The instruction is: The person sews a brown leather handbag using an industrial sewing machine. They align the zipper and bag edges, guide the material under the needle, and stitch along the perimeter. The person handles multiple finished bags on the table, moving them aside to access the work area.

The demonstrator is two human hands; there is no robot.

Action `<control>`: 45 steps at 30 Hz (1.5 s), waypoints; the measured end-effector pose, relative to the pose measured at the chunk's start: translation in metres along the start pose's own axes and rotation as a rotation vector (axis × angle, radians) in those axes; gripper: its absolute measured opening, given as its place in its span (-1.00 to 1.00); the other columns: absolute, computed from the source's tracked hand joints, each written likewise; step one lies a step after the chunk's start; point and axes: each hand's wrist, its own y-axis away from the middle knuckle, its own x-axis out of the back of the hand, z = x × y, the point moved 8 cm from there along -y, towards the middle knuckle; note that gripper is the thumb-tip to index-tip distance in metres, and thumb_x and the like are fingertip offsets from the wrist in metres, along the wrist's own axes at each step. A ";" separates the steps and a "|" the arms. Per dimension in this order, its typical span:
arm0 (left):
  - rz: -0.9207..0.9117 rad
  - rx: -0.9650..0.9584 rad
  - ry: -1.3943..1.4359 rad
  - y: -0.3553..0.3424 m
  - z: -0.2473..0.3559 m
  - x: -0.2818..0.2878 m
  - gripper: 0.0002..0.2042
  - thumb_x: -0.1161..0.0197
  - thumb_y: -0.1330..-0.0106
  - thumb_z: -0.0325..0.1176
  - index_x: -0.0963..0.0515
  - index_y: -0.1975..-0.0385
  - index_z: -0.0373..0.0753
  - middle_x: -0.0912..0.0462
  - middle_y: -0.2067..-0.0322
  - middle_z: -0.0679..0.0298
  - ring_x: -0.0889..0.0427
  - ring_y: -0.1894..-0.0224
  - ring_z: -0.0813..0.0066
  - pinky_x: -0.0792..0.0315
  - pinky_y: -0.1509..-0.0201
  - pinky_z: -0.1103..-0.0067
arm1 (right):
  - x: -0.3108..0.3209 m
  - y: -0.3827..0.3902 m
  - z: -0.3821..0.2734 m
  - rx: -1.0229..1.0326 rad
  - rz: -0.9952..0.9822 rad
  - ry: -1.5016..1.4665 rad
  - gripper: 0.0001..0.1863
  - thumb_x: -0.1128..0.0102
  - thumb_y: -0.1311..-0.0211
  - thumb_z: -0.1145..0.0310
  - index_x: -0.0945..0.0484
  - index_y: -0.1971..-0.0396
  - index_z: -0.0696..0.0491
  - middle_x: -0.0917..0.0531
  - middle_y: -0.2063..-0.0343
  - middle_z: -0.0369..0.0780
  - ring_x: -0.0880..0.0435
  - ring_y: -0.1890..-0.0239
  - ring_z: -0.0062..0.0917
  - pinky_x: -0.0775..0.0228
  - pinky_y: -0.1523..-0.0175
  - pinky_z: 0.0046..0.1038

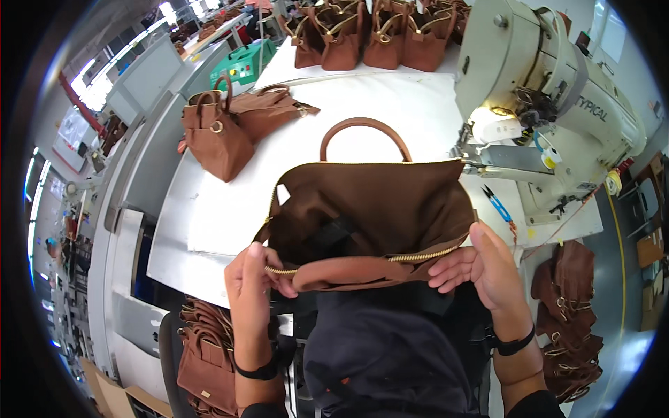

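Observation:
A brown handbag (pixel 362 209) is open toward me at the front of the white table, showing a dark brown lining with a small white label and a gold zipper along the rim. One handle stands up at the back. My left hand (pixel 258 282) is closed on the bag's front left rim at the zipper. My right hand (pixel 474 272) grips the right end of the rim, fingers curled beneath it.
A white sewing machine (pixel 571 118) stands at the right, with blue thread snips (pixel 496 203) nearby. Two brown bags (pixel 219 139) lie back left, more (pixel 380 42) stand behind. A green machine (pixel 240 66) is beyond. Brown pieces (pixel 564 313) and bags (pixel 198 362) flank me.

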 end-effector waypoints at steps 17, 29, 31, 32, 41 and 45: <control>0.047 0.006 0.024 0.016 -0.012 0.017 -0.54 0.03 -0.61 -0.01 -0.43 0.16 -0.41 -0.53 0.31 0.16 -0.69 0.51 0.37 -0.55 0.57 0.55 | -0.009 -0.008 -0.008 0.005 -0.050 -0.034 -0.52 0.08 -0.64 -0.03 -0.39 -0.14 0.12 -0.75 0.31 0.07 -0.82 0.36 -0.33 -0.68 0.23 -0.44; 0.037 0.021 0.029 0.005 -0.010 0.015 -0.59 0.05 -0.60 -0.08 -0.45 0.04 -0.40 -0.65 0.33 0.10 -0.66 0.48 0.42 -0.54 0.54 0.58 | -0.002 -0.029 -0.019 0.061 0.048 0.063 -0.47 -0.03 -0.58 -0.04 -0.51 0.09 0.25 -0.75 0.44 0.05 -0.80 0.45 -0.40 -0.66 0.29 -0.49; 0.054 -0.052 0.033 0.007 -0.002 0.014 -0.66 0.07 -0.58 -0.18 -0.45 0.05 -0.39 -0.59 0.32 0.14 -0.66 0.43 0.44 -0.54 0.55 0.58 | -0.004 -0.034 -0.024 0.093 0.068 0.143 -0.51 -0.07 -0.57 0.04 -0.56 0.15 0.29 -0.75 0.46 0.02 -0.79 0.46 -0.41 -0.66 0.29 -0.49; -0.022 -0.038 0.024 0.010 0.005 0.006 -0.74 0.07 -0.52 -0.31 -0.46 0.10 -0.40 -0.51 0.28 0.21 -0.64 0.37 0.47 -0.57 0.42 0.56 | -0.002 -0.037 -0.023 0.120 0.072 0.192 -0.54 -0.08 -0.56 0.10 -0.58 0.19 0.30 -0.74 0.47 0.01 -0.79 0.46 -0.42 -0.67 0.28 -0.49; 0.113 -0.466 -0.031 0.032 0.046 0.012 -0.76 0.01 -0.44 -0.54 -0.50 0.01 -0.47 -0.55 0.14 0.26 -0.46 0.18 0.63 -0.35 0.04 0.63 | -0.032 -0.032 -0.068 0.460 0.053 0.147 -0.64 -0.13 -0.56 0.26 -0.61 -0.07 0.25 -0.71 0.35 -0.27 -0.64 0.35 -0.74 -0.49 0.24 -0.61; 0.006 -0.219 -0.220 0.030 0.008 0.001 -0.75 -0.16 -0.51 -0.52 -0.55 -0.12 -0.40 -0.54 0.31 0.48 -0.31 0.40 0.84 -0.15 0.29 0.80 | -0.026 -0.062 -0.021 0.316 -0.063 0.097 -0.48 -0.04 -0.58 0.36 -0.30 -0.44 0.14 -0.61 0.40 -0.35 -0.56 0.39 -0.76 -0.40 0.34 -0.61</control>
